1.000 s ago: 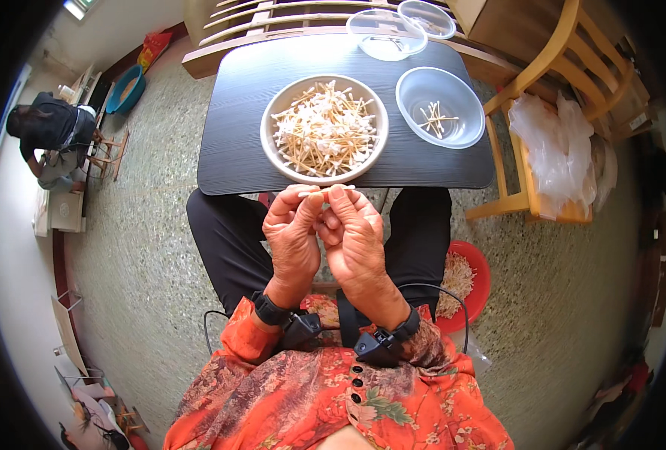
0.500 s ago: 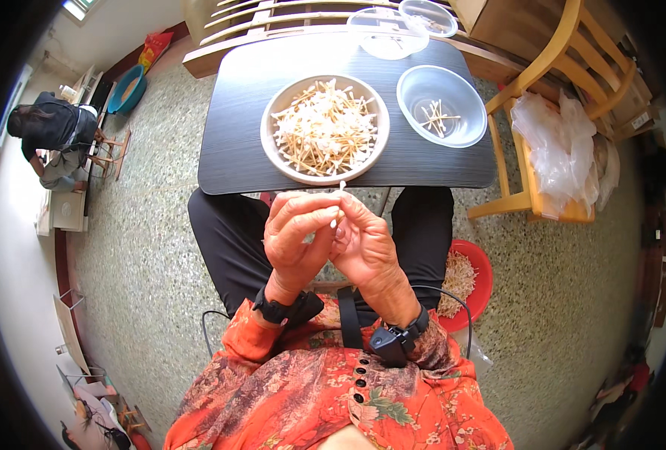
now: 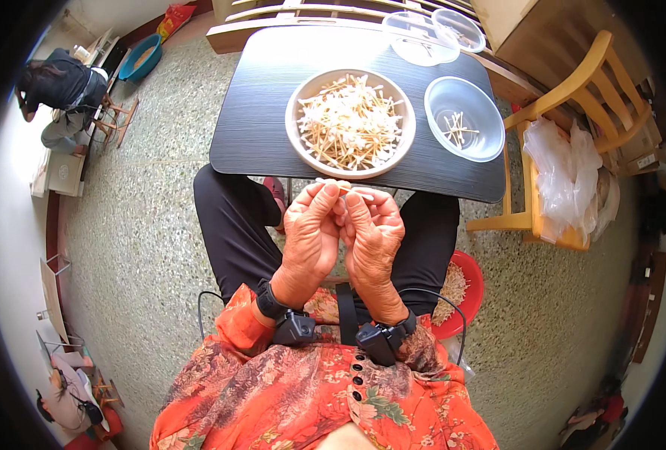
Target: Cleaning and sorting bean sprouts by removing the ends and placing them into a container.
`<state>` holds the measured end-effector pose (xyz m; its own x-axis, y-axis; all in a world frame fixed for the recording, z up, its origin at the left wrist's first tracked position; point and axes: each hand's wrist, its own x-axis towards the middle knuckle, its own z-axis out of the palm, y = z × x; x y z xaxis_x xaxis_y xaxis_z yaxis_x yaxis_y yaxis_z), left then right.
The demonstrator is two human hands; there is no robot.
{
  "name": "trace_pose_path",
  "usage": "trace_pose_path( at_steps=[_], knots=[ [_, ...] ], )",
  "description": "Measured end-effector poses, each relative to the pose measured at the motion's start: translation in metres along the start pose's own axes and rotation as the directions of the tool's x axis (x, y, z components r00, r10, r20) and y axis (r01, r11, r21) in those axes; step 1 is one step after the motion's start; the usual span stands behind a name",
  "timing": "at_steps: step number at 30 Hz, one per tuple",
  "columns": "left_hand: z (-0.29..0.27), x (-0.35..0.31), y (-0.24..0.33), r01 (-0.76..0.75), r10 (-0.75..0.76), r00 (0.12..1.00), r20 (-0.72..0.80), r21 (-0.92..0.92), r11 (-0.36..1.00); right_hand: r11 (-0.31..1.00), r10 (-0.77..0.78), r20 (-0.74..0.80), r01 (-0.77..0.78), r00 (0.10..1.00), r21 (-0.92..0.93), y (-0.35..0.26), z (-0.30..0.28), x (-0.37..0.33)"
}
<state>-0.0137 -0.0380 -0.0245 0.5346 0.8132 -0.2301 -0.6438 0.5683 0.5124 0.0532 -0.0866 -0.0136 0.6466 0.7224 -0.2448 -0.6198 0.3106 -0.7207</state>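
1. Left hand (image 3: pixel 312 236) and right hand (image 3: pixel 372 238) raised together over lap, fingertips meeting, pinching a thin pale stick (image 3: pixel 338 184) between them.
2. Stick just short of dark table (image 3: pixel 258 112) edge, near beige bowl (image 3: pixel 350 124) heaped with similar sticks.
3. Clear bowl (image 3: pixel 465 118) right of it, few sticks inside.

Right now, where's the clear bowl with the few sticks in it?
In the head view the clear bowl sits on the right part of the dark table, just right of the big beige bowl and left of the wooden chair.

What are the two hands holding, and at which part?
Left hand and right hand pinch one thin pale stick together; which part cannot be told.
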Motion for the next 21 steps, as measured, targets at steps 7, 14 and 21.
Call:
trace_pose_path(
  at_steps=[7, 14, 21],
  knots=[
    [0.001, 0.001, 0.009, 0.218, -0.211, 0.976, 0.054, -0.255, 0.942, 0.341, -0.600, 0.443, 0.714, 0.666, -0.612, -0.005, -0.006, 0.006],
    [0.005, -0.004, 0.017, 0.254, -0.240, 0.967, 0.090, -0.212, 0.944, 0.060, -0.598, 0.644, 0.828, 0.477, -0.558, -0.021, -0.004, 0.007],
    [0.007, -0.004, 0.019, 0.148, -0.148, 0.989, 0.004, -0.049, 0.988, -0.067, -0.563, 0.732, 0.862, 0.383, -0.502, -0.026, -0.004, 0.010]
  ],
)
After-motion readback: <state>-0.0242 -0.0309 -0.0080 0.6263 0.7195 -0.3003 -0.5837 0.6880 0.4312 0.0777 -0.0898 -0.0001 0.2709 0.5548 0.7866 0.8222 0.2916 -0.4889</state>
